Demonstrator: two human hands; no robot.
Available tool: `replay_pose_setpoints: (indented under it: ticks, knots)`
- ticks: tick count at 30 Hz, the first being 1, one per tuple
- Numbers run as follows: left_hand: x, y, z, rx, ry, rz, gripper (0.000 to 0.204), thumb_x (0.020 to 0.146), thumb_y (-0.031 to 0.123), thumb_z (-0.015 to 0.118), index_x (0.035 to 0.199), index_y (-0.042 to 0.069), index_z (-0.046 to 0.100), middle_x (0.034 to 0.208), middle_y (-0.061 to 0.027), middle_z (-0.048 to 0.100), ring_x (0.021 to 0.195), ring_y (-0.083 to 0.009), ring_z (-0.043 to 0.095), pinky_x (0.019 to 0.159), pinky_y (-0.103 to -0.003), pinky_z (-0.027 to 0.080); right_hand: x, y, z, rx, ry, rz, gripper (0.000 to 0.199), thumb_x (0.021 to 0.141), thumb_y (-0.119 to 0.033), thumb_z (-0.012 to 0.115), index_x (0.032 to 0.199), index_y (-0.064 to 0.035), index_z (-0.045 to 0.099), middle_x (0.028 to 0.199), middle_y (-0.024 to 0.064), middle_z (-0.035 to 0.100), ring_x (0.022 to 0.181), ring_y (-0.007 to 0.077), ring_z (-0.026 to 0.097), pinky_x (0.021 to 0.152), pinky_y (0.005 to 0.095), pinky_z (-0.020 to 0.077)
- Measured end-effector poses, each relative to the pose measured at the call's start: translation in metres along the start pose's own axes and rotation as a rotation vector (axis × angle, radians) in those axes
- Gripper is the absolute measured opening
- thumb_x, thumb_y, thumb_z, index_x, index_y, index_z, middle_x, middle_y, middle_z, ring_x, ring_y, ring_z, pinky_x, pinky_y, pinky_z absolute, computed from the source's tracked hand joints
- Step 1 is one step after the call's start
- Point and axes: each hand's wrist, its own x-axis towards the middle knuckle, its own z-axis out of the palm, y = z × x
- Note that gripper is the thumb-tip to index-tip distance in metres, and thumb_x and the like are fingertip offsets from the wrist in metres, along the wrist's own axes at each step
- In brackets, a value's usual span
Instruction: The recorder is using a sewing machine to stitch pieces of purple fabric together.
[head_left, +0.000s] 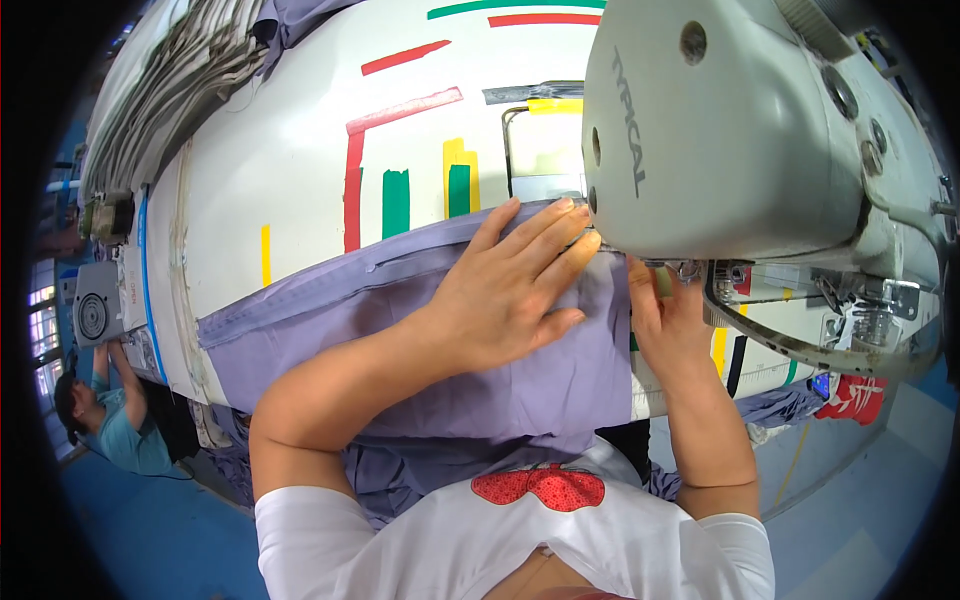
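Observation:
A lavender fabric piece (420,375) lies over the front of the white table and hangs down toward my lap. Along its far side runs a folded, seamed edge. My left hand (515,275) rests flat on the cloth, fingers stretched toward the sewing machine (690,130). Close under the machine head, at the right border of the cloth, is my right hand (665,310). Its fingertips are partly hidden by the machine, so what they grip, if anything, does not show. The needle area is mostly covered by the head.
Strips of coloured tape (395,200) mark the white tabletop (310,170). A stack of pale fabric pieces (180,90) lies at the far left. A curved metal guard (800,350) juts out at right. Beyond the table's left end, another person (125,425) works.

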Motion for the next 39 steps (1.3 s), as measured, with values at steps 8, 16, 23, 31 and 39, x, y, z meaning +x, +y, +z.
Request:
replay_pose_setpoints:
  ticks: [8,16,23,31,39]
  knots:
    - [-0.002,-0.001,-0.001,0.034,-0.014,-0.001,0.058,0.083,0.034,0.065,0.129,0.003,0.048,0.141,-0.0145,0.042,0.135,-0.0286,0.036,0.108,-0.051,0.027,0.004,0.008,-0.013,-0.191,-0.032,-0.162,0.019,0.087,0.004,0.063,0.105,0.0006,0.060,0.101,0.0088,0.064,0.086,0.0164,0.062,0.074,0.0286,0.0503]
    - [-0.001,-0.002,-0.002,0.024,-0.030,-0.014,0.059,0.084,0.036,0.064,0.130,0.003,0.048,0.140,-0.0131,0.043,0.136,-0.0277,0.035,0.109,-0.051,0.026,0.002,-0.006,-0.006,0.094,0.080,0.125,0.021,0.083,-0.001,0.068,0.103,0.0002,0.064,0.094,0.0100,0.066,0.081,0.0204,0.063,0.074,0.0312,0.0495]
    - [0.000,-0.008,-0.004,0.055,-0.028,0.017,0.060,0.085,0.040,0.063,0.130,0.002,0.048,0.139,-0.0103,0.044,0.137,-0.0251,0.033,0.110,-0.048,0.027,0.019,-0.043,-0.009,-0.215,-0.133,-0.124,0.023,0.078,-0.006,0.072,0.099,-0.0001,0.070,0.093,0.0165,0.068,0.085,0.0315,0.064,0.086,0.0363,0.0458]
    - [0.006,-0.012,-0.008,0.103,-0.052,-0.011,0.061,0.083,0.039,0.065,0.129,0.003,0.049,0.139,-0.0104,0.045,0.137,-0.0242,0.035,0.110,-0.047,0.028,0.021,-0.043,-0.009,-0.281,-0.152,-0.129,0.025,0.078,-0.008,0.072,0.101,0.0009,0.069,0.093,0.0172,0.068,0.087,0.0325,0.064,0.082,0.0380,0.0474]
    - [0.010,-0.020,-0.009,0.142,-0.029,0.024,0.060,0.081,0.036,0.068,0.128,0.004,0.050,0.140,-0.0109,0.044,0.136,-0.0249,0.036,0.110,-0.046,0.028,0.014,-0.031,-0.006,-0.314,-0.130,-0.065,0.028,0.080,-0.011,0.072,0.105,-0.0001,0.067,0.094,0.0173,0.067,0.088,0.0328,0.064,0.083,0.0384,0.0478]
